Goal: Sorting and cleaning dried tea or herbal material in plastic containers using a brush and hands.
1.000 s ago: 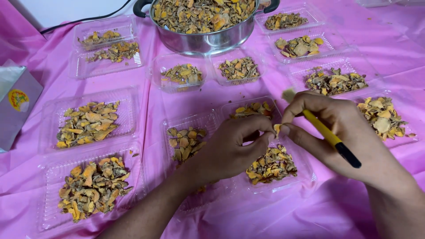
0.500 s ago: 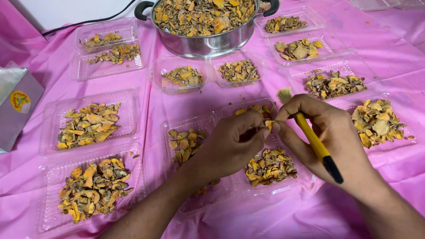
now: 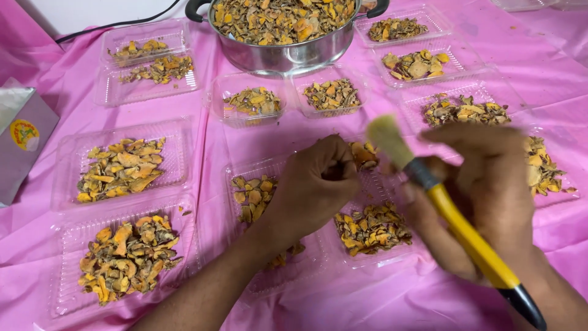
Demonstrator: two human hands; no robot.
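My left hand [image 3: 315,184] is curled into a fist over a clear plastic tray [image 3: 373,184], pinching what looks like a small dried yellow-brown chip; I cannot see the piece clearly. My right hand [image 3: 484,202], blurred by motion, holds a yellow-handled brush [image 3: 456,224] with a black tip and pale bristles [image 3: 387,140] pointing up and left, close to the left fist. Below the hands, the same tray holds a heap of dried orange-brown slices [image 3: 370,228]. Another heap [image 3: 254,196] lies in the tray under my left wrist.
A steel pot [image 3: 282,52] full of the same dried slices stands at the back. Several clear trays [image 3: 122,168] with slices are spread over the pink cloth [image 3: 539,67]. A grey carton [image 3: 21,138] sits at the left edge. A black cable [image 3: 116,24] runs behind.
The view has drawn closer to the hands. My right hand has lifted the brush so its bristles now stand higher, beside the left fist. The left hand stays curled over the tray.
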